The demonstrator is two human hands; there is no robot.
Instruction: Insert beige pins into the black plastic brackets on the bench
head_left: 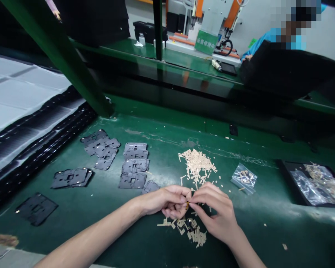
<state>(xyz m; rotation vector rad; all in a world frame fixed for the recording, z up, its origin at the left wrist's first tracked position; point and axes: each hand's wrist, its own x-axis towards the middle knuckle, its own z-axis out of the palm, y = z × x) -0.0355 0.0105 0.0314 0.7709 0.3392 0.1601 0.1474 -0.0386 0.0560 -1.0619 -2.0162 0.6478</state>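
Note:
Close together over the green table, my left hand [174, 201] and my right hand [216, 208] meet at their fingertips. Between them is a small yellow-brown piece [187, 204], pinched by my left hand, with my right fingertips touching it. Its exact shape is too small to tell. Just beyond the hands lies a heap of small beige strips [197, 165]. Nearer to me, below the hands, a looser scatter of beige pieces [198, 237] lies with a few dark bits among them.
Flat black plates [132, 181] lie in groups on the left. A clear bag [244, 178] and a black tray [289, 178] with bags are on the right. A green post [80, 82] rises at the left. Across the barrier is a person in blue [257, 44].

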